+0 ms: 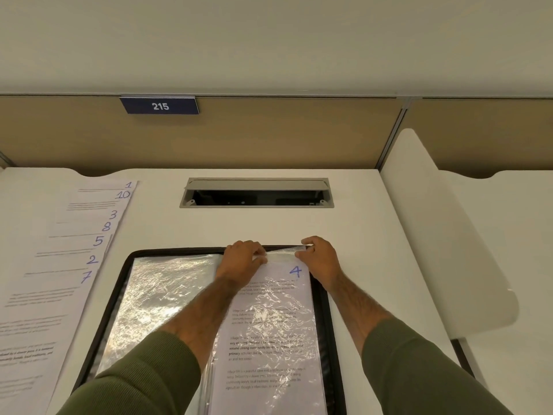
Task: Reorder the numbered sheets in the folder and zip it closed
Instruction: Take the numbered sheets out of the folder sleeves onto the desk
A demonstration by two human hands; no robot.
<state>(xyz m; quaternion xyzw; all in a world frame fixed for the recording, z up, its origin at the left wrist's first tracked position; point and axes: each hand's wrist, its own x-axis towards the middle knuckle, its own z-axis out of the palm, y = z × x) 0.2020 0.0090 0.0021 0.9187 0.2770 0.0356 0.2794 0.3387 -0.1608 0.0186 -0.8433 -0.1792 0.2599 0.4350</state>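
A black zip folder (pixel 119 283) lies open on the white desk, its clear plastic sleeves showing. The left sleeve (pixel 155 298) holds no sheet. In the right sleeve sits the sheet marked 4 (pixel 269 330). My left hand (pixel 244 257) pinches the top edge of that sheet at its left corner. My right hand (pixel 320 259) grips the sleeve's top edge at the right corner, lifting the plastic a little. To the left of the folder, several loose sheets (pixel 62 250) lie fanned out, showing the numbers 1, 10, 3, 8, 5, 2 and 7.
A grey cable hatch (pixel 257 194) stands open in the desk behind the folder. A tan partition with a blue plate reading 215 (pixel 160 106) rises at the back. A white divider (pixel 443 235) stands at the right.
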